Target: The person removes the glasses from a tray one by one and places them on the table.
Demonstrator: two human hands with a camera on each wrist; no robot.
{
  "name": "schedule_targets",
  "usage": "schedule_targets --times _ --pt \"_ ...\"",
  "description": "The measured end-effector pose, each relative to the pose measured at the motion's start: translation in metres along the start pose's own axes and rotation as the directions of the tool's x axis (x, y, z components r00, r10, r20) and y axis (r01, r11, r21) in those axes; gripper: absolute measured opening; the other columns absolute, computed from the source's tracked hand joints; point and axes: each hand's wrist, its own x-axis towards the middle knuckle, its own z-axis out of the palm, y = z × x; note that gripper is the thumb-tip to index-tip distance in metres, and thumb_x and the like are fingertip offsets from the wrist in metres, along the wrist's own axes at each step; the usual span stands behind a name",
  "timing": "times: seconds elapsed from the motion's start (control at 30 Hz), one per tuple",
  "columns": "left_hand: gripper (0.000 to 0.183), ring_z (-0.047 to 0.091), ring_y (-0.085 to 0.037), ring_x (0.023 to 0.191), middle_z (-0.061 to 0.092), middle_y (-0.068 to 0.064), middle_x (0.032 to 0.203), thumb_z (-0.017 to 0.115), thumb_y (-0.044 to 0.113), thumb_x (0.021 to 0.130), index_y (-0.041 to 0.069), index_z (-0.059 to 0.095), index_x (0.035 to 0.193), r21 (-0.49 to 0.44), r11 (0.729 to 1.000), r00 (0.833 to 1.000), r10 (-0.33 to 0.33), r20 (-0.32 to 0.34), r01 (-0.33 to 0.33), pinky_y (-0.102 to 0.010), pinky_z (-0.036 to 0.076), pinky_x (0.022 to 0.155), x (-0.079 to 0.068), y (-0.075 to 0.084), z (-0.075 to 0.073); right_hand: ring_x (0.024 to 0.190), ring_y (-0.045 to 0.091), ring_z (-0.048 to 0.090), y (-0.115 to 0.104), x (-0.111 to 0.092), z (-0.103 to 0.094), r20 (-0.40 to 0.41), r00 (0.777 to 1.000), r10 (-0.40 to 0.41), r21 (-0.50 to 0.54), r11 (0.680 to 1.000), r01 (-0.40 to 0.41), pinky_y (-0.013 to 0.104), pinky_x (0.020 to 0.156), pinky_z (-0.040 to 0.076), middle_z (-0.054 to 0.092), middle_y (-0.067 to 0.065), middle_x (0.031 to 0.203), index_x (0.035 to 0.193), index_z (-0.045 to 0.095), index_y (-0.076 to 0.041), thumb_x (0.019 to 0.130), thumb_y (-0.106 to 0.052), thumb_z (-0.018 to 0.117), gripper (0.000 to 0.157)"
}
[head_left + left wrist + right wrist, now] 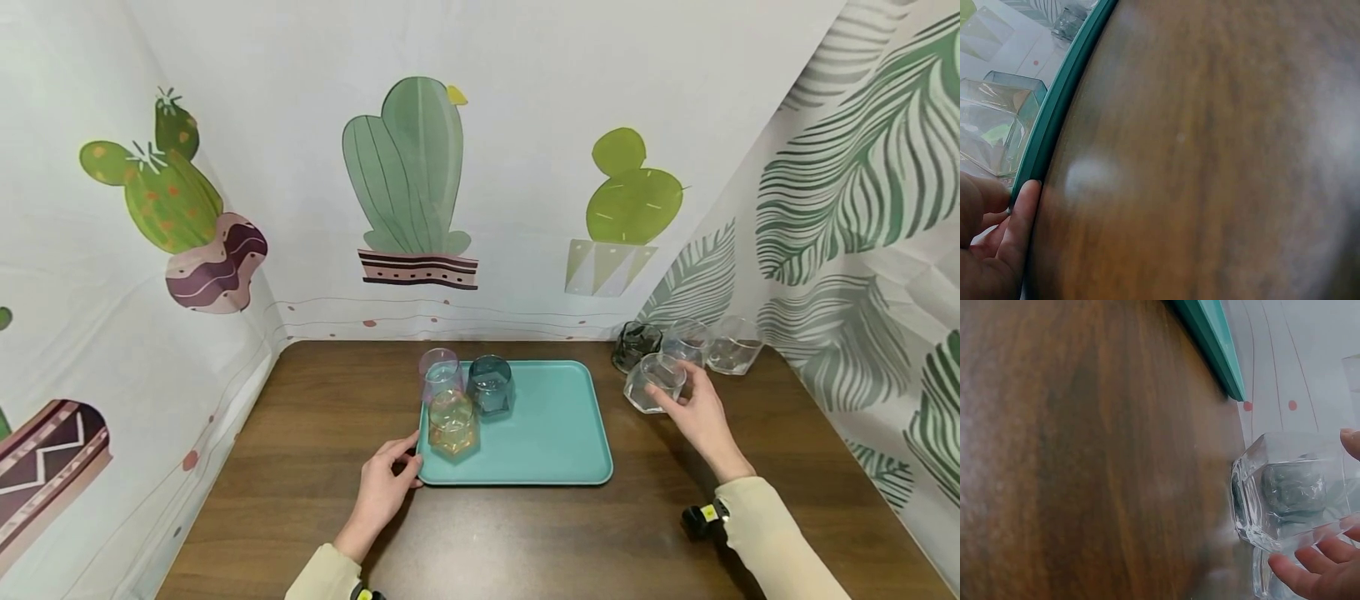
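In the head view, my left hand (386, 479) pinches the near-left corner of a teal tray (543, 425); the left wrist view shows its thumb and fingers at the rim (1054, 119). At the tray's left end are three tinted glasses: an amber glass (453, 425) nearest that hand, a purple glass (441, 375) behind it, and a dark blue glass (491, 387) beside them. To the right of the tray, my right hand (701, 408) holds a clear faceted glass (651, 385), thumb on one side and fingers on the other. Its base seems to be at the table.
Behind the held glass stand a dark grey glass (636, 346), a bluish glass (686, 340) and another clear glass (733, 346). The brown wooden table (525, 542) meets a cloth printed with cacti (510, 208) at the back.
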Motion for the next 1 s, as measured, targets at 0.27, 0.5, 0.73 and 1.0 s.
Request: schedule_targets --times 0.27,0.5,0.73,1.0 --pt "0.042 0.068 -0.012 0.082 0.067 -0.018 0.117 0.070 -0.004 0.096 0.000 0.066 0.138 -0.003 1.000 1.000 -0.005 -0.001 0.005 -0.023 0.066 0.062 0.000 0.000 0.000 0.135 0.054 0.044 -0.001 -0.004 -0.001 -0.015 0.999 -0.032 -0.038 0.999 0.031 0.058 0.099 0.056 0.039 0.039 0.148 0.154 0.032 0.012 0.098 -0.030 0.074 0.081" --pt "0.042 0.068 -0.012 0.082 0.067 -0.018 0.117 0.070 -0.005 0.095 -0.001 0.067 0.137 0.005 1.000 1.000 -0.003 -0.007 0.003 -0.023 0.066 0.062 0.000 0.000 0.000 0.126 0.050 0.053 -0.004 -0.011 -0.005 -0.107 0.988 -0.112 -0.036 0.993 0.109 -0.001 0.083 0.039 0.046 0.035 0.141 0.149 0.040 0.011 0.096 -0.023 0.076 0.072" --pt "0.042 0.068 -0.012 0.082 0.067 -0.018 0.118 0.070 -0.003 0.096 0.000 0.067 0.138 0.011 1.000 1.000 -0.006 -0.008 0.006 -0.023 0.065 0.062 0.000 0.000 0.000 0.113 0.045 0.059 -0.015 -0.022 -0.007 -0.234 0.960 -0.154 -0.079 0.987 0.139 0.009 0.086 0.043 0.052 0.030 0.131 0.145 0.047 0.008 0.095 -0.014 0.075 0.062" --pt "0.042 0.068 -0.012 0.081 0.067 -0.018 0.119 0.070 -0.003 0.096 0.000 0.066 0.138 0.009 1.000 1.000 -0.010 -0.007 0.010 -0.023 0.066 0.063 0.000 0.001 0.000 0.102 0.028 0.059 -0.032 -0.033 -0.001 -0.296 0.940 -0.169 -0.038 0.986 0.165 0.005 0.082 0.045 0.057 0.024 0.125 0.142 0.051 0.005 0.096 -0.010 0.073 0.053"
